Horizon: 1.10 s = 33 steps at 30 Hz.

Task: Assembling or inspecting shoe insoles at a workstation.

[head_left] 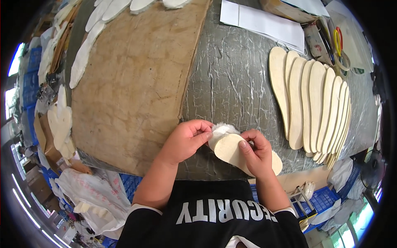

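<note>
Black fabric with white lettering fills the bottom of the head view, a shirt (215, 215) on the person wearing the camera, and both bare forearms rise out of it toward the bench (231, 82).

At the near edge of the bench the two hands meet over one pale insole (228, 149). The left hand (187, 138) has its fingers (205, 133) closed in a pinch on the white fleecy lining (221, 130) at the insole's toe end. The right hand (256, 153) grips the same insole from the other side, thumb pressed on its smooth tan face and the other fingers curled beneath, so that the heel end pokes out past the wrist. The insole is held just above the bench edge, between the two hands, tilted with the toe pointing up and left.

Beyond the hands the bench top is wrapped in wrinkled grey sheeting. A large sheet of brown cardboard (132, 87) covers its left half. To the right, well apart from the hands, a fanned row of tan insoles (314, 107) lies overlapping. White fleecy insole shapes (89, 49) line the cardboard's far and left edges. White paper sheets (264, 22) sit at the far side, with scissors and tape rolls (340, 49) near the right rim. Blue plastic crates (322, 198) show below the bench.
</note>
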### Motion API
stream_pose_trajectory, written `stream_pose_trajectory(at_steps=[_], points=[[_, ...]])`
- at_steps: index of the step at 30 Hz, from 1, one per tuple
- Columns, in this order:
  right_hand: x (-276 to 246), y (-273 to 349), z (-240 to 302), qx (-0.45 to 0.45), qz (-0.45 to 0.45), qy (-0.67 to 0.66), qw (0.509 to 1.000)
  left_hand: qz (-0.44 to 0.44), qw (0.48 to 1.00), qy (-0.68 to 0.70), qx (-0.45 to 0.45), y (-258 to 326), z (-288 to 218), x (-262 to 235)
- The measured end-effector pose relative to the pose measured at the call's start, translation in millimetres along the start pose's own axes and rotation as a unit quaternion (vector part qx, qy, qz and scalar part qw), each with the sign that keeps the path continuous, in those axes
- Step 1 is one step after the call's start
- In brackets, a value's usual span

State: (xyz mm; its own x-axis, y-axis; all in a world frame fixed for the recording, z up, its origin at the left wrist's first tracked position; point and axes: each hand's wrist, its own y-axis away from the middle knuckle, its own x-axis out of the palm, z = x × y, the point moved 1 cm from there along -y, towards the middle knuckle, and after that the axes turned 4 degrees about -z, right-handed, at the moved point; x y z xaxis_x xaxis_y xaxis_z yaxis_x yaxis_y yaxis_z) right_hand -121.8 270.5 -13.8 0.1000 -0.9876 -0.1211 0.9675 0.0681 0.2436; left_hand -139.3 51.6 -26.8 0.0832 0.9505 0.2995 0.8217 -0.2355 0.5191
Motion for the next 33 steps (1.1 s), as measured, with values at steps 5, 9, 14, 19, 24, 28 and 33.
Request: stream_pose_trajectory(at_steps=[5,9,14,19,24,28,33], points=[[1,-1,-1,0.005,0.017,-0.014,1.000,0.030,0.998,0.041,-0.042,1,-8,5],[1,0,-2,0.006,-0.004,0.000,1.000,0.042,0.998,0.027,-0.034,2,-13,9],[1,0,-2,0.012,0.007,-0.015,1.000,0.053,0.998,0.033,-0.025,4,-18,14],[2,1,-4,0.010,0.002,-0.011,1.000,0.059,0.998,0.015,-0.026,6,-19,16],[3,2,-5,0.009,-0.030,0.000,1.000,0.052,0.999,0.005,-0.002,8,-19,19],[4,2,-4,-0.006,-0.020,0.000,1.000,0.074,0.997,-0.023,0.002,11,-22,19],[4,3,-3,-0.004,-0.043,0.025,0.999,0.063,0.997,-0.034,0.011,14,-28,20]])
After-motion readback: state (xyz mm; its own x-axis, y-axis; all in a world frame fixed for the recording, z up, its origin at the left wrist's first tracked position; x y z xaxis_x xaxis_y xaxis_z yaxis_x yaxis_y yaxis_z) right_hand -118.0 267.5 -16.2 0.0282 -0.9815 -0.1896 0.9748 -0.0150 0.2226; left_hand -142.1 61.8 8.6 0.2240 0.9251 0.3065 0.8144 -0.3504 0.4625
